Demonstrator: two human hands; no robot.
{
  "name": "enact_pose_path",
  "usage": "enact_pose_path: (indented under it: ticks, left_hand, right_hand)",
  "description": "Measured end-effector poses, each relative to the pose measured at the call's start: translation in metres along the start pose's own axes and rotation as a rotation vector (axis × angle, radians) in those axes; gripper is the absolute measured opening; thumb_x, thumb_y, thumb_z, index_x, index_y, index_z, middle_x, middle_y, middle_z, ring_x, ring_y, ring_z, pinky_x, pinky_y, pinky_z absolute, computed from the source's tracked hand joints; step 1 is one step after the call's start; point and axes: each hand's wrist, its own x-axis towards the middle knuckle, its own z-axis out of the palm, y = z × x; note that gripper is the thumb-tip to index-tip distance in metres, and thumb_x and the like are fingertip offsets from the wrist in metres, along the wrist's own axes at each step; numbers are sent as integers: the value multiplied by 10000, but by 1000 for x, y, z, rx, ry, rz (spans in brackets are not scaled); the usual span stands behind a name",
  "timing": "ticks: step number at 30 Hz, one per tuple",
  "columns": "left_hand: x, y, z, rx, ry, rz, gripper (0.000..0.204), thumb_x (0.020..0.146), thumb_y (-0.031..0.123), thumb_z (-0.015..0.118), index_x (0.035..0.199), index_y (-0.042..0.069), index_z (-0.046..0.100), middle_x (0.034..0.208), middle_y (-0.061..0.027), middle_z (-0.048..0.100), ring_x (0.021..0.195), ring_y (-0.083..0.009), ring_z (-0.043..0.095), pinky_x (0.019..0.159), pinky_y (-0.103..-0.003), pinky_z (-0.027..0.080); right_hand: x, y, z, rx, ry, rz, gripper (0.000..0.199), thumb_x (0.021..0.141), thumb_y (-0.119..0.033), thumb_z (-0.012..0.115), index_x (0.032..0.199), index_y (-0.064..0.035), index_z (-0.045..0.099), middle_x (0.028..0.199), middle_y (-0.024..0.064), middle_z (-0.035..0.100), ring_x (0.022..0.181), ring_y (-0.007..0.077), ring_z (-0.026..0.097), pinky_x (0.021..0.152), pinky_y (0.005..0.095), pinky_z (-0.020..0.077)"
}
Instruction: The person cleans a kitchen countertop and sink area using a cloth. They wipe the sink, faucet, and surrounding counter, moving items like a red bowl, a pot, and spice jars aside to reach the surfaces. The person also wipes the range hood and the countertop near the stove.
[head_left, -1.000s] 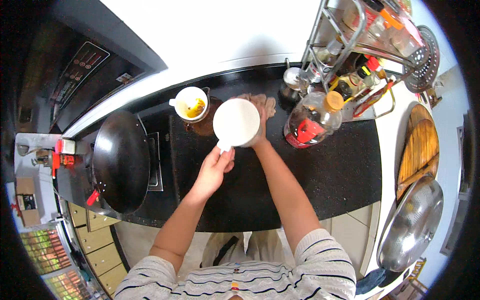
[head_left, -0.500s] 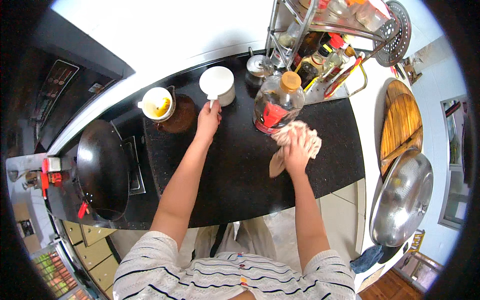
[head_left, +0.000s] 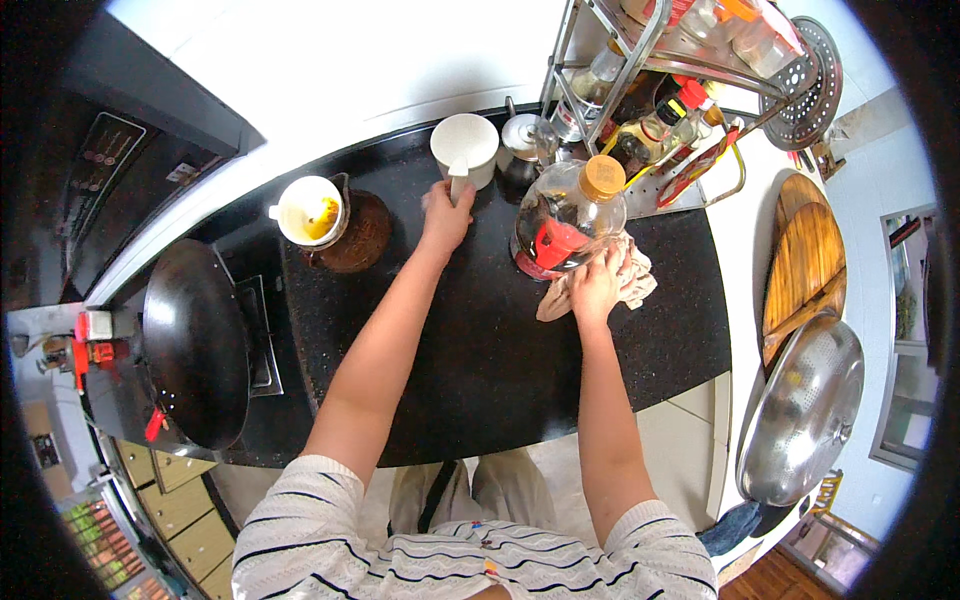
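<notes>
Hands both busy: left hand (head_left: 445,215) closed on the handle of the white mug (head_left: 464,148) near the worktop (head_left: 480,360) back edge; right hand (head_left: 597,285) pressing a soft, crumpled cloth (head_left: 632,283) beside the oil bottle (head_left: 566,215). Mug probably rigid, breakable, best gripped by handle; cloth limp, bunchable anywhere.

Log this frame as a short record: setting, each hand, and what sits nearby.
setting: black kitchen counter beside a stove
left hand: grips the handle of a white mug
right hand: presses a crumpled cloth on the counter
beside right hand: large clear bottle with orange cap
left of mug: white cup with yellow contents
stove: black wok
</notes>
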Motion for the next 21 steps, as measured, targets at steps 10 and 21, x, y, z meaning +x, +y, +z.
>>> enact_pose_path:
  ticks: [10,21]
  left_hand:
    - [-138,73,-17,-325,-234,199,198,971,203,588,1044,20,597,872,-80,612,815,-156,575,739,-295,453]
    - [-204,24,-149,-169,-193,108,164,989,82,499,1046,-16,618,848,-32,572,705,-99,498,650,-250,428]
  right_hand:
    - [-40,-34,-17,47,-100,-172,538,760,-181,590,1298,-198,585,1425,67,461,1392,379,290,1101,643,134]
    - [-17,-110,24,2,-42,-207,641,808,-306,638,1408,-173,457,1472,98,387,1366,394,321,1117,623,168]
